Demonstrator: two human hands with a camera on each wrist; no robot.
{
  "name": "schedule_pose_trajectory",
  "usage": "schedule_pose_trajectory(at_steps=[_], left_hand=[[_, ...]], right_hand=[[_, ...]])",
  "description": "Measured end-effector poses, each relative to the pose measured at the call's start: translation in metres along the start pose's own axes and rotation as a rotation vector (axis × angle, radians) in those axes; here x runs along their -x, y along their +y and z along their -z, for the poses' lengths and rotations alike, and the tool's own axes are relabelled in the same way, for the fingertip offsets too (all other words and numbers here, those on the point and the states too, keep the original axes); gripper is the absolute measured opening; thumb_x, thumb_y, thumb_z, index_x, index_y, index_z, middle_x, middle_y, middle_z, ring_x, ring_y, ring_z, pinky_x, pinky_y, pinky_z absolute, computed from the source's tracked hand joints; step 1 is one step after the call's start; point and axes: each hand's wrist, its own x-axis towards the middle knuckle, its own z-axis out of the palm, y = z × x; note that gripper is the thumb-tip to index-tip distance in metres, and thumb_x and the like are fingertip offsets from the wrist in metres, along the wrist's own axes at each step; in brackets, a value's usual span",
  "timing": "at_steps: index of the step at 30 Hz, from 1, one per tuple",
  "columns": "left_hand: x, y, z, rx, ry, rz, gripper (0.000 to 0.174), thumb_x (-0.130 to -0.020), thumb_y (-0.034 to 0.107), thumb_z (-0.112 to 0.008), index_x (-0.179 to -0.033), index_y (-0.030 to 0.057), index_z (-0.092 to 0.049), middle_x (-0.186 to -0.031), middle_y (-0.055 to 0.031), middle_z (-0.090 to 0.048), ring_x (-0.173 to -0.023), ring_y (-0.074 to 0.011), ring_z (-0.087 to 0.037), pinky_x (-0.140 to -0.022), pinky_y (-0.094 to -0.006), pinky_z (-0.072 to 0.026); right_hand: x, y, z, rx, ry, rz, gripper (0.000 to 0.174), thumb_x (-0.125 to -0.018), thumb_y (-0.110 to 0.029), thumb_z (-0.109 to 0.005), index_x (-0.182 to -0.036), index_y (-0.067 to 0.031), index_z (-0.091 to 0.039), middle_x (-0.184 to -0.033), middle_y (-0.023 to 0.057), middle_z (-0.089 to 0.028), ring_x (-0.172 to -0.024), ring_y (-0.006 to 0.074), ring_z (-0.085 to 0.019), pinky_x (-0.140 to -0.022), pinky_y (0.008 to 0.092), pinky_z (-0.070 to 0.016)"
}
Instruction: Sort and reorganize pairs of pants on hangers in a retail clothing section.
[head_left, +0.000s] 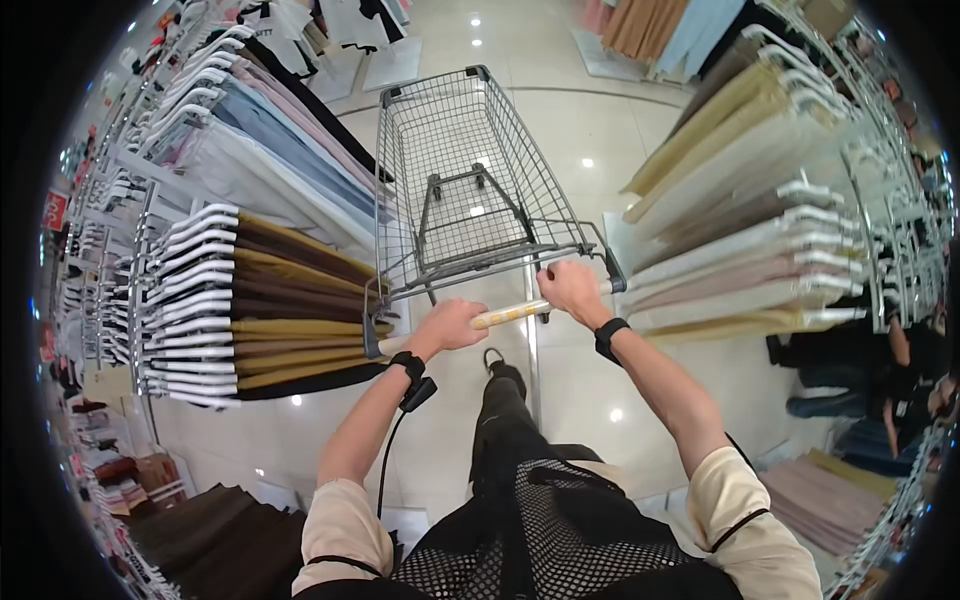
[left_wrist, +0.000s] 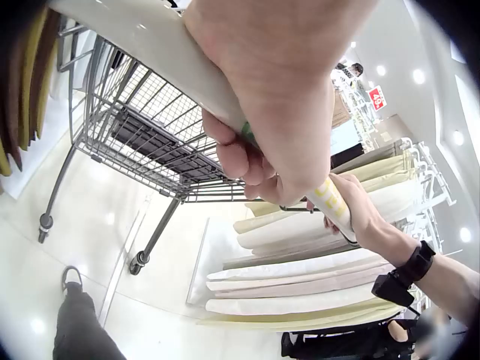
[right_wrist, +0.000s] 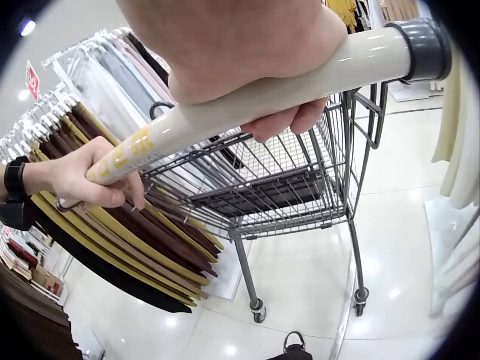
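A grey wire shopping cart (head_left: 460, 190) with nothing visible in its basket stands in front of the person. Across its near side runs a cream handle bar (head_left: 515, 314) with yellow lettering. The left hand (head_left: 455, 326) grips the bar left of the lettering; in the left wrist view the fingers of this hand (left_wrist: 262, 112) curl round beneath it. Right of the lettering, the right hand (head_left: 571, 290) also grips the bar. The right wrist view shows the right hand (right_wrist: 247, 60) over the bar near its dark end cap (right_wrist: 426, 51), fingertips showing below.
Racks of hanging trousers (head_left: 290, 310) line the left side, brown and mustard nearest. Pale trousers (head_left: 740, 270) hang close along the right. Glossy tiled floor (head_left: 590, 150) stretches ahead between them. Another person in dark clothes (head_left: 905, 375) is at the far right.
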Motion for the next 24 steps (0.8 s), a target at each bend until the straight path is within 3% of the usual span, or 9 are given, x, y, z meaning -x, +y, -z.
schedule_pose_trajectory(at_steps=[9, 18, 24], left_hand=[[-0.117, -0.059, 0.075, -0.020, -0.089, 0.003, 0.034, -0.085, 0.035, -0.067, -0.108, 0.0121, -0.078, -0.094, -0.0190, -0.077, -0.091, -0.0428, -0.072, -0.084, -0.0533, -0.0583], [-0.223, -0.106, 0.147, 0.016, 0.032, -0.010, 0.030, -0.086, 0.033, -0.068, -0.105, 0.0116, -0.077, -0.086, -0.0191, -0.075, -0.084, -0.0433, -0.072, -0.079, -0.0531, -0.0589], [-0.293, -0.134, 0.186, 0.041, 0.070, 0.063, 0.029, -0.088, 0.035, -0.068, -0.102, 0.0114, -0.076, -0.089, -0.0180, -0.076, -0.088, -0.0418, -0.073, -0.079, -0.0525, -0.0587]], right_hand=[[-0.154, -0.009, 0.032, 0.035, -0.044, -0.024, 0.045, -0.094, -0.039, -0.057, -0.086, -0.0018, -0.080, -0.090, 0.0262, -0.076, -0.084, 0.0458, -0.075, -0.084, 0.0530, -0.0604], [-0.312, -0.018, 0.071, 0.111, -0.112, 0.043, 0.049, -0.094, -0.044, -0.057, -0.089, -0.0022, -0.081, -0.091, 0.0245, -0.078, -0.087, 0.0434, -0.076, -0.087, 0.0525, -0.0608], [-0.422, -0.022, 0.092, 0.131, -0.146, 0.134, 0.046, -0.093, -0.046, -0.058, -0.091, -0.0061, -0.082, -0.089, 0.0220, -0.078, -0.086, 0.0428, -0.075, -0.084, 0.0520, -0.0605]])
